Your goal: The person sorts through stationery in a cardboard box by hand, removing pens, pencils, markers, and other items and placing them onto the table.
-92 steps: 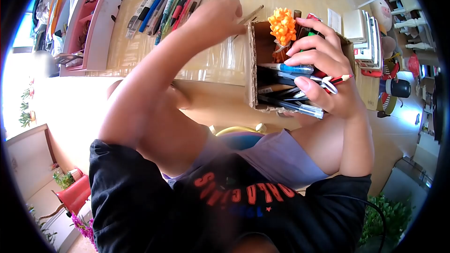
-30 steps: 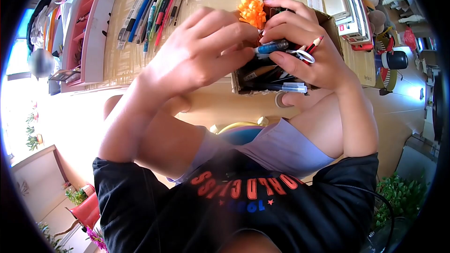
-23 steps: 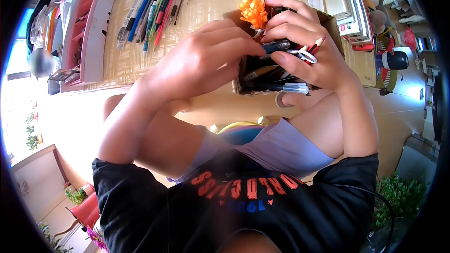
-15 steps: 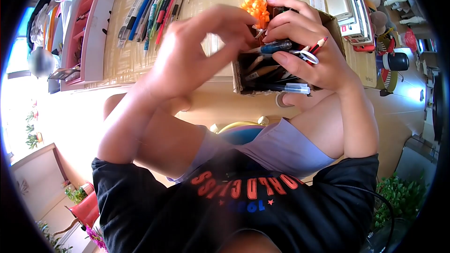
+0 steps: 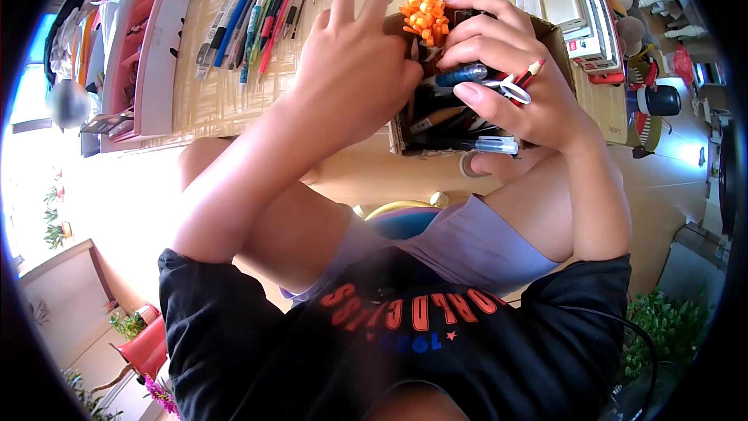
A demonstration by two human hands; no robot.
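Observation:
A cardboard box (image 5: 396,131) full of pens stands at the table's front edge. My left hand (image 5: 354,70) is at its left side, thumb and index finger pinched on a thin pointed pencil (image 5: 414,50), other fingers bent. My right hand (image 5: 518,70) curves over the box's right part, fingers bent around things inside, with a red pencil (image 5: 531,72) and white-handled scissors (image 5: 515,93) by the thumb. An orange flower-topped item (image 5: 425,15) rises between the hands. Below it lie a blue-capped pen (image 5: 461,75) and a clear-capped pen (image 5: 496,144).
Several pens and markers (image 5: 251,27) lie in a row on the table (image 5: 226,109). A pink and white drawer unit (image 5: 148,54) stands at the left. Stacked books (image 5: 592,35) and a black-capped bottle (image 5: 662,101) are at the right.
My left hand has come from the table beside the pen row to the box, and its thumb and index finger have closed on a pencil. My right hand has stayed over the box.

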